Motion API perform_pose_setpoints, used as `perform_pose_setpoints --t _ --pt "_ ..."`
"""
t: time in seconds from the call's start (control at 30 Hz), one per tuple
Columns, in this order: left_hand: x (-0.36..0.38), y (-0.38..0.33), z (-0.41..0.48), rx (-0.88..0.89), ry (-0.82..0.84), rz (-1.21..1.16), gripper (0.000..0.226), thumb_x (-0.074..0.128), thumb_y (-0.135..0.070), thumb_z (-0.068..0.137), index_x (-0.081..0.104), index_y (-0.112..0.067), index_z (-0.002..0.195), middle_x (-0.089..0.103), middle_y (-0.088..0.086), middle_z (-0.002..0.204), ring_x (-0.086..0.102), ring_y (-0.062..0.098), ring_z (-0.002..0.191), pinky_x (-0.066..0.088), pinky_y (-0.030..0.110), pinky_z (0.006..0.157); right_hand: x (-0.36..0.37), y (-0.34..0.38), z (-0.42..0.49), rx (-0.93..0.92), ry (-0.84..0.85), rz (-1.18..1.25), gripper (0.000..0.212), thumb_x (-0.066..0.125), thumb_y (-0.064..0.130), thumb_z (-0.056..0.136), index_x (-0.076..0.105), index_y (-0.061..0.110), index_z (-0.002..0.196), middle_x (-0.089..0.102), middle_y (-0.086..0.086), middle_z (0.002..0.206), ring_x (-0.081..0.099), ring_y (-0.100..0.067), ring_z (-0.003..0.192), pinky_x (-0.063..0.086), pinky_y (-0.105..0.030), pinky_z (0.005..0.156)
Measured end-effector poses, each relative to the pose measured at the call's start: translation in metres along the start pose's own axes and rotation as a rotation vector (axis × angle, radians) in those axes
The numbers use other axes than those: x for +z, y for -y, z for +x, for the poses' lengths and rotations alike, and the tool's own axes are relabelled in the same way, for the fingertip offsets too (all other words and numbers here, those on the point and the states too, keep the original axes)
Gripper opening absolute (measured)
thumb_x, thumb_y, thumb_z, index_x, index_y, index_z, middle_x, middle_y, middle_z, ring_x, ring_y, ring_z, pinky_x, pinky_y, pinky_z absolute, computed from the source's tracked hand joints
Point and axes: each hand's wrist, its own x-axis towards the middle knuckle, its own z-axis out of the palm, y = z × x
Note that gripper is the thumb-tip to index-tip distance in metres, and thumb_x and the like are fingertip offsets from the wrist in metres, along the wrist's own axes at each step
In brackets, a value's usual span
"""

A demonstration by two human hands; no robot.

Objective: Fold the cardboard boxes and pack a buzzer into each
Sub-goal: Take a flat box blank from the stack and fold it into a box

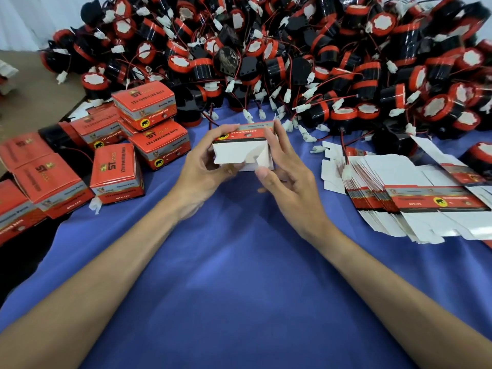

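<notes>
Blue cloth (pixel 245 275), brown surface (pixel 32 86) far left, white backdrop (pixel 24 17)

Two bare forearms (pixel 111 272) reach in from the lower corners and converge at centre. The left hand (pixel 205 166) curls its fingers round a half-folded box (pixel 239 153), thumb on the near face. The right hand (pixel 290 182) lays straight fingers along the box's side, its thumb pressing a white flap.
</notes>
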Motion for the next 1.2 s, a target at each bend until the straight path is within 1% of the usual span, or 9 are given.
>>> perform_pose_setpoints --t 0.07,0.13,0.23,0.33,0.47,0.67,0.87,1.03,1.2 --pt "0.0 0.0 0.0 -0.002 -0.021 -0.028 0.052 0.071 -0.013 0.078 0.05 -0.018 0.125 0.062 -0.025 0.11 0.058 0.003 0.108 0.056 0.034 0.077 0.0 -0.001 -0.001 0.013 0.034 0.029 0.048 0.051 0.024 0.096 0.034 0.043 0.137 0.01 0.016 0.158 0.023 -0.004 0.143 0.056 -0.05 0.082" --pt "0.0 -0.002 -0.001 -0.005 -0.02 -0.028 0.053 0.069 -0.013 0.075 0.05 -0.019 0.124 0.063 -0.023 0.111 0.057 0.005 0.109 0.055 0.035 0.08 0.0 -0.003 0.0 0.061 0.036 0.042 0.05 0.049 0.028 0.096 0.029 0.045 0.139 0.006 0.014 0.16 0.015 -0.008 0.147 0.05 -0.058 0.088" --pt "0.0 -0.003 -0.002 -0.007 0.049 0.009 0.059 0.079 -0.023 0.075 0.05 -0.023 0.126 0.061 -0.008 0.121 0.058 0.006 0.113 0.052 0.028 0.088 0.001 -0.002 0.003 0.115 -0.008 0.028 0.059 0.049 0.036 0.094 0.014 0.051 0.14 0.016 0.007 0.16 0.025 -0.022 0.145 0.041 -0.053 0.105" --pt "0.0 -0.006 -0.004 -0.012 0.088 0.004 0.07 0.077 -0.05 0.067 0.05 -0.026 0.127 0.058 0.002 0.129 0.056 0.011 0.119 0.05 0.026 0.091 0.001 -0.004 0.003 0.164 -0.01 0.044 0.056 0.05 0.039 0.093 0.019 0.058 0.135 0.025 0.005 0.158 0.03 -0.027 0.143 0.043 -0.051 0.104" --pt "-0.003 0.001 -0.001 0.016 0.056 -0.001 0.063 0.073 -0.026 0.071 0.049 -0.024 0.129 0.058 -0.004 0.129 0.058 0.009 0.117 0.048 0.021 0.09 0.0 -0.003 0.003 0.092 0.003 0.049 0.042 0.053 0.031 0.095 0.037 0.049 0.129 0.056 0.003 0.13 0.06 -0.022 0.114 0.056 -0.041 0.087" --pt "-0.005 0.012 0.003 0.014 0.028 0.021 0.068 0.064 0.016 0.074 0.053 -0.027 0.125 0.068 -0.022 0.113 0.062 0.001 0.108 0.052 0.018 0.082 0.002 0.001 0.004 0.063 -0.041 0.029 0.041 0.062 0.033 0.089 0.043 0.058 0.114 0.06 0.024 0.112 0.067 -0.012 0.098 0.059 -0.032 0.075" --pt "-0.006 0.008 0.001 -0.007 0.074 -0.029 0.065 0.067 -0.002 0.073 0.049 -0.024 0.132 0.067 -0.014 0.119 0.061 0.009 0.114 0.054 0.024 0.085 0.004 0.002 0.003 0.052 -0.102 0.024 0.041 0.066 0.037 0.086 0.042 0.053 0.116 0.057 0.025 0.116 0.068 -0.014 0.093 0.06 -0.034 0.067" --pt "-0.007 0.005 -0.002 -0.063 0.098 -0.084 0.058 0.073 -0.029 0.076 0.052 -0.028 0.13 0.064 -0.01 0.125 0.057 0.013 0.118 0.052 0.029 0.085 0.003 0.004 0.004 0.057 -0.074 0.042 0.035 0.059 0.041 0.089 0.041 0.052 0.117 0.055 0.034 0.115 0.065 -0.01 0.104 0.059 -0.031 0.076" --pt "-0.004 0.006 -0.001 -0.031 0.005 0.031 0.054 0.069 0.005 0.079 0.06 -0.03 0.12 0.066 -0.007 0.118 0.063 0.009 0.11 0.055 0.021 0.077 0.004 0.002 0.003 0.083 -0.058 0.066 0.041 0.066 0.034 0.087 0.042 0.046 0.118 0.057 0.032 0.113 0.067 -0.012 0.096 0.054 -0.021 0.072"
